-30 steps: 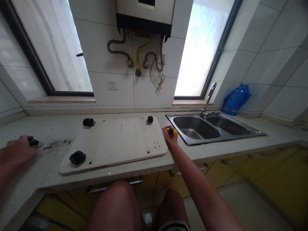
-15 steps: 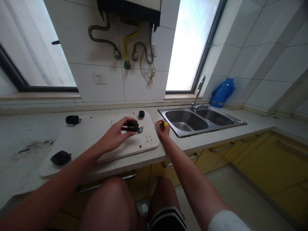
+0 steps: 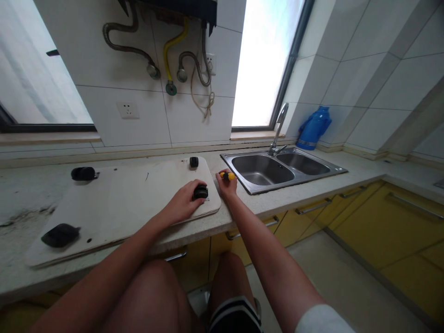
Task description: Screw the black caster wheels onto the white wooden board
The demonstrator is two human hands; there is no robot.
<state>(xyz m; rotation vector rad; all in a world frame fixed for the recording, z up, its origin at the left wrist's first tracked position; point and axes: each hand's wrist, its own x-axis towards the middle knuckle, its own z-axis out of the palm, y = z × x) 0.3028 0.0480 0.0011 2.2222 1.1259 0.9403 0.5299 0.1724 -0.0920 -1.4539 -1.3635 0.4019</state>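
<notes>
A white board (image 3: 114, 199) with rounded corners lies on the countertop. My left hand (image 3: 185, 200) is closed round a black caster wheel (image 3: 200, 192), which sits at the board's near right corner. Three other black casters stand on the board: one at the far right corner (image 3: 194, 162), one at the far left (image 3: 83, 174) and one at the near left (image 3: 60, 235). My right hand (image 3: 227, 185) rests on the counter just right of the board. Its fingers are wrapped round a yellow and black screwdriver handle (image 3: 227, 176); the rest of the tool is hidden.
A double steel sink (image 3: 258, 188) with a tall tap (image 3: 278, 129) is set into the counter on the right. Behind it stands a blue thermos flask (image 3: 314, 129). Hoses (image 3: 166, 51) hang on the wall above. Yellow cabinets (image 3: 194, 259) with metal handles run below the counter.
My left hand has brought the caster down and right, from above the board to its near right corner. The right hand still holds the screwdriver. The view has shifted to the right.
</notes>
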